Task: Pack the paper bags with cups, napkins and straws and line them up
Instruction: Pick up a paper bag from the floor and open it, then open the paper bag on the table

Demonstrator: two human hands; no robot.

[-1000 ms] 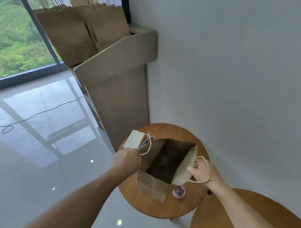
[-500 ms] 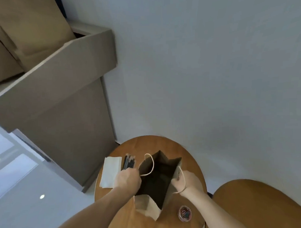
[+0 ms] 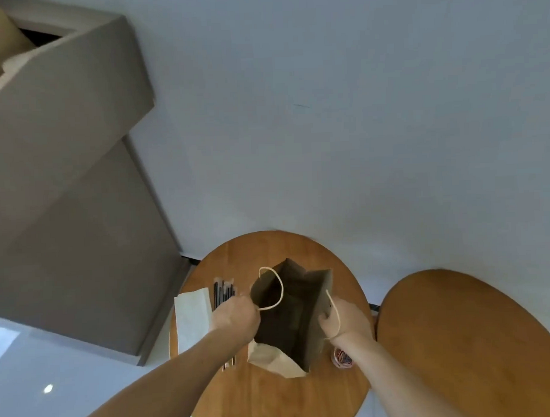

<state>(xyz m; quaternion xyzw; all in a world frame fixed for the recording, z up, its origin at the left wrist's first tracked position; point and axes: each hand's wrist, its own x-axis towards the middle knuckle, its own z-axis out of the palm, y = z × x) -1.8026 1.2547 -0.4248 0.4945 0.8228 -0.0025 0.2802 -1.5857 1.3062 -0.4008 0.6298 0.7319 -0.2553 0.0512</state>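
The left hand (image 3: 235, 317) gripped the paper bag (image 3: 273, 361) at its nine-o'clock rim. The right hand (image 3: 343, 319) clutched the three-o'clock rim and cord, and together they spread the mouth open on the round table (image 3: 268, 246). Napkins (image 3: 192, 320) lay at nine o'clock of the bag, straws (image 3: 223, 291) at ten. The bag looked empty and no cups showed, so filling and lining up were likely all left to do.

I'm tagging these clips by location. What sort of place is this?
Probably a café or takeaway shop. Two round wooden tables stand by the wall beside a grey counter; napkins and black straws lie next to a brown paper bag held open by the left hand and right hand.
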